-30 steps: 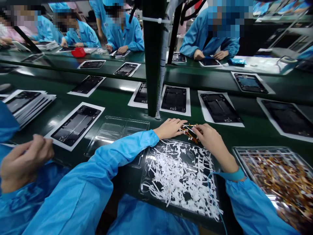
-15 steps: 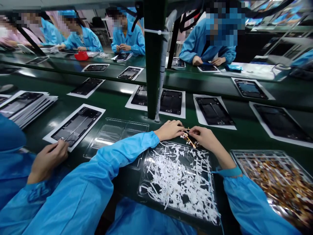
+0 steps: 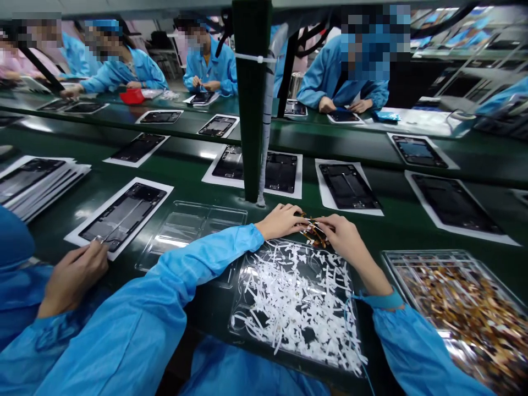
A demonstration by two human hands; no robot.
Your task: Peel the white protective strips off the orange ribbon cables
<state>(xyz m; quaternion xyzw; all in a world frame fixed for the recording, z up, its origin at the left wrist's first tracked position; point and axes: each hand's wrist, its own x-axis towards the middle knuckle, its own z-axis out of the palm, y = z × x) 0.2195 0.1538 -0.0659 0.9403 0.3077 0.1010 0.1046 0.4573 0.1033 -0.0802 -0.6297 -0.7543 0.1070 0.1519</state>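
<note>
Beyond the far edge of a clear plastic tray [image 3: 235, 322], my two hands work close together over a small heap of orange-brown flex cables [image 3: 317, 237]. The fingers of my left hand [image 3: 281, 221] are closed at the heap's left side, on what looks like a flex cable. From the right, my right hand [image 3: 341, 235] pinches at the same piece; a thin pale strip shows between the fingertips. My fingers partly hide the piece. Many white paper strips [image 3: 289, 297] cover the tray below my wrists.
Another clear tray [image 3: 424, 254] full of flex cables stands right. An unfilled clear tray [image 3: 185, 220] lies left. A co-worker's hand [image 3: 76, 275] touches a black tablet housing [image 3: 124, 212]. More housings on white sheets lie along the green bench, behind a green post [image 3: 251, 110].
My right hand's fingers have lowered and flattened toward my left hand, and a pale strip now shows between them. The view has shifted slightly. Across the bench, a co-worker's arm has reached out left.
</note>
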